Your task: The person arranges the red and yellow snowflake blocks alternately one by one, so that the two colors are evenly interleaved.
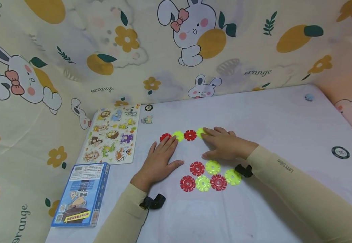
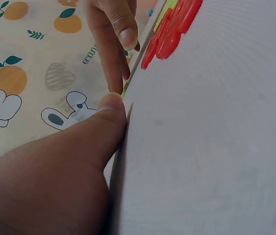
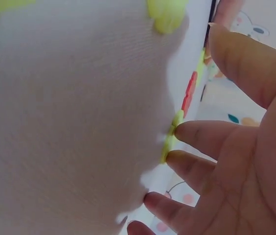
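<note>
Red and yellow-green notched plastic discs lie flat on the white table in alternating colours. My left hand point(image 1: 160, 162) has its fingers extended, fingertips touching the red disc point(image 1: 165, 136) at the left end of the far row. The fingertips of my right hand point(image 1: 224, 144) rest on the yellow-green disc point(image 3: 169, 139) at that row's right end. Between the hands lie a yellow-green disc point(image 1: 178, 136) and a red disc point(image 1: 190, 135). Nearer, a red disc point(image 1: 197, 168) sits beside a yellow-green disc point(image 1: 213, 167), with another alternating row, including a red disc point(image 1: 187, 183), below them.
At the left are an animal picture board point(image 1: 110, 135) and a blue box point(image 1: 80, 195). A black round chip point(image 1: 149, 107) and a small figure point(image 1: 147, 119) lie beside the board. Another black chip point(image 1: 341, 152) and a small blue object point(image 1: 309, 97) are at the right.
</note>
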Demonstrator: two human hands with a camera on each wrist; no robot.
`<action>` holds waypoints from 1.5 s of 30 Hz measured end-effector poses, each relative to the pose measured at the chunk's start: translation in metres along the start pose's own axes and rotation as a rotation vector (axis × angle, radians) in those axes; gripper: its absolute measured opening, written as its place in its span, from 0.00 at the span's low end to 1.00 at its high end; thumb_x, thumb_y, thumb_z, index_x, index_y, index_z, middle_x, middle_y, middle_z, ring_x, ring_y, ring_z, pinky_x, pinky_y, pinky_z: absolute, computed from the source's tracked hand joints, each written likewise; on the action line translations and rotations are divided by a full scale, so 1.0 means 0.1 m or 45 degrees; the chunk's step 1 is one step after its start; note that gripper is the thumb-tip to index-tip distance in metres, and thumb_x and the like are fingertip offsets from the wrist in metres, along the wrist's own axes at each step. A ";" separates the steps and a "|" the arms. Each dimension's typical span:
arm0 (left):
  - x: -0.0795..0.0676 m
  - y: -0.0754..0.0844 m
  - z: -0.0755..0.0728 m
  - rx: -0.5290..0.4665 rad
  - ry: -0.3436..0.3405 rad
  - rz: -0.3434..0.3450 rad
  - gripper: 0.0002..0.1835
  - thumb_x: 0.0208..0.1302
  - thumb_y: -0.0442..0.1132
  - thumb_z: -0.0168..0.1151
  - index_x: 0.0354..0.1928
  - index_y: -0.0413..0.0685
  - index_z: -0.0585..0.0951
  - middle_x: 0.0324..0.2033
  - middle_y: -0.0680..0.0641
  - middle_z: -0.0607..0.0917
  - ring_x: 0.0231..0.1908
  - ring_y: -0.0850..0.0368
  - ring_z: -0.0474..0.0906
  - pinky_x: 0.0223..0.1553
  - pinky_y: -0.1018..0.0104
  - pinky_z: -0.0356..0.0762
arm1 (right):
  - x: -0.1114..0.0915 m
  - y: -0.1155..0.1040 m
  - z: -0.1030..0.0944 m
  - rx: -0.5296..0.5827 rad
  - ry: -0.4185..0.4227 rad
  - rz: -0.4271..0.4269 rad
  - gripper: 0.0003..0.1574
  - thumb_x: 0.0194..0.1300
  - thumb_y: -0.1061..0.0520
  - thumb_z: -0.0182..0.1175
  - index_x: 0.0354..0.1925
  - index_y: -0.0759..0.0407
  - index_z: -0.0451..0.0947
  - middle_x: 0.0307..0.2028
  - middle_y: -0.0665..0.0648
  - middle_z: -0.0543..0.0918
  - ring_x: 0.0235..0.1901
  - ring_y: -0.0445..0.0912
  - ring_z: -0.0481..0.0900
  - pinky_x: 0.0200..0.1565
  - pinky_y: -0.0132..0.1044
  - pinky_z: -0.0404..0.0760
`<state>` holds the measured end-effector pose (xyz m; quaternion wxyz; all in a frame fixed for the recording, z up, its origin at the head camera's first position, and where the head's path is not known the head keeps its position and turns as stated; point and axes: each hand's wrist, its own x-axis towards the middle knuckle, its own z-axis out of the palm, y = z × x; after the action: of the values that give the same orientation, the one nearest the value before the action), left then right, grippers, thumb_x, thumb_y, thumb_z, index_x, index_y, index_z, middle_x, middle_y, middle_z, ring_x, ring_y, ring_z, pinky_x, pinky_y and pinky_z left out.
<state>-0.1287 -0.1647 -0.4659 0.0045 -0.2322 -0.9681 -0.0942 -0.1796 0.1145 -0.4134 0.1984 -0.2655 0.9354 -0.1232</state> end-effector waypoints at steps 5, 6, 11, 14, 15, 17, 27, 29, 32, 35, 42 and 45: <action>0.00 0.01 0.00 0.003 0.006 -0.002 0.46 0.61 0.74 0.41 0.75 0.57 0.54 0.74 0.56 0.49 0.72 0.53 0.39 0.66 0.41 0.38 | -0.03 0.00 -0.01 0.070 0.078 -0.018 0.55 0.55 0.25 0.58 0.74 0.43 0.54 0.73 0.54 0.51 0.70 0.59 0.47 0.59 0.68 0.53; 0.00 0.01 0.00 0.004 0.007 -0.002 0.46 0.61 0.74 0.40 0.75 0.57 0.54 0.74 0.56 0.49 0.72 0.53 0.39 0.66 0.41 0.38 | -0.04 0.00 -0.02 0.116 0.098 -0.029 0.54 0.55 0.25 0.58 0.73 0.43 0.55 0.73 0.55 0.52 0.70 0.59 0.48 0.59 0.68 0.53; 0.02 0.01 -0.01 0.002 0.000 -0.006 0.46 0.61 0.75 0.40 0.75 0.57 0.54 0.74 0.56 0.49 0.72 0.54 0.39 0.66 0.41 0.37 | -0.19 -0.01 -0.08 0.544 0.134 -0.114 0.48 0.57 0.28 0.58 0.71 0.39 0.59 0.69 0.50 0.61 0.67 0.53 0.59 0.60 0.62 0.62; 0.02 0.00 0.01 0.007 -0.008 -0.012 0.47 0.60 0.75 0.39 0.75 0.58 0.53 0.74 0.57 0.48 0.72 0.54 0.38 0.66 0.41 0.37 | -0.29 -0.02 -0.03 0.830 0.118 -0.171 0.39 0.62 0.33 0.58 0.69 0.32 0.60 0.66 0.48 0.65 0.62 0.50 0.66 0.57 0.58 0.67; 0.02 -0.01 0.02 0.010 -0.008 -0.014 0.47 0.60 0.75 0.38 0.75 0.58 0.53 0.74 0.57 0.48 0.72 0.55 0.38 0.67 0.41 0.36 | -0.31 -0.03 0.00 0.901 0.111 -0.190 0.37 0.63 0.34 0.58 0.68 0.30 0.60 0.65 0.48 0.66 0.60 0.49 0.67 0.56 0.57 0.69; 0.02 -0.02 0.03 0.018 -0.004 -0.015 0.47 0.60 0.76 0.38 0.75 0.59 0.52 0.74 0.57 0.47 0.72 0.55 0.38 0.67 0.42 0.37 | -0.33 -0.05 0.08 1.004 0.101 -0.224 0.35 0.65 0.38 0.58 0.68 0.30 0.60 0.64 0.49 0.68 0.59 0.49 0.69 0.55 0.57 0.70; 0.02 -0.03 0.04 0.022 -0.002 -0.009 0.47 0.60 0.75 0.38 0.75 0.58 0.52 0.74 0.57 0.48 0.72 0.55 0.38 0.66 0.41 0.37 | -0.26 -0.18 0.44 0.760 0.115 -0.221 0.42 0.51 0.40 0.73 0.63 0.45 0.71 0.54 0.45 0.72 0.55 0.42 0.66 0.54 0.42 0.73; 0.02 -0.03 0.04 0.024 -0.003 -0.007 0.47 0.60 0.76 0.38 0.75 0.59 0.52 0.74 0.58 0.47 0.72 0.55 0.38 0.66 0.41 0.37 | -0.27 -0.21 0.46 0.646 0.140 -0.234 0.36 0.50 0.43 0.74 0.57 0.45 0.76 0.50 0.44 0.71 0.54 0.41 0.65 0.52 0.41 0.72; 0.03 -0.03 0.04 0.024 0.005 -0.006 0.46 0.60 0.75 0.38 0.75 0.59 0.52 0.74 0.58 0.47 0.72 0.56 0.38 0.66 0.41 0.37 | -0.29 -0.24 0.47 0.560 0.190 -0.243 0.29 0.51 0.46 0.74 0.52 0.45 0.77 0.47 0.43 0.72 0.52 0.41 0.65 0.50 0.40 0.73; 0.03 -0.03 0.04 0.024 0.013 -0.007 0.46 0.60 0.75 0.38 0.75 0.59 0.53 0.74 0.58 0.48 0.72 0.55 0.39 0.66 0.41 0.38 | -0.29 -0.26 0.48 0.632 0.208 -0.209 0.25 0.53 0.50 0.73 0.48 0.46 0.75 0.44 0.44 0.74 0.49 0.43 0.68 0.48 0.39 0.75; 0.02 -0.03 0.05 0.018 0.006 -0.010 0.47 0.59 0.76 0.38 0.75 0.60 0.52 0.74 0.59 0.47 0.72 0.55 0.38 0.67 0.42 0.37 | -0.30 -0.22 0.44 0.908 0.196 -0.057 0.21 0.57 0.54 0.70 0.48 0.41 0.74 0.40 0.47 0.78 0.43 0.46 0.74 0.41 0.36 0.80; 0.02 -0.03 0.06 0.015 0.006 -0.012 0.46 0.59 0.76 0.38 0.75 0.61 0.52 0.74 0.59 0.46 0.72 0.56 0.37 0.67 0.42 0.37 | -0.32 -0.14 0.38 0.947 0.260 -0.013 0.15 0.61 0.52 0.67 0.47 0.42 0.76 0.38 0.49 0.79 0.41 0.49 0.75 0.39 0.38 0.80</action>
<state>-0.1316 -0.1657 -0.4719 0.0078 -0.2273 -0.9697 -0.0892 -0.1320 0.1152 -0.4326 0.1866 -0.1665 0.8404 -0.4809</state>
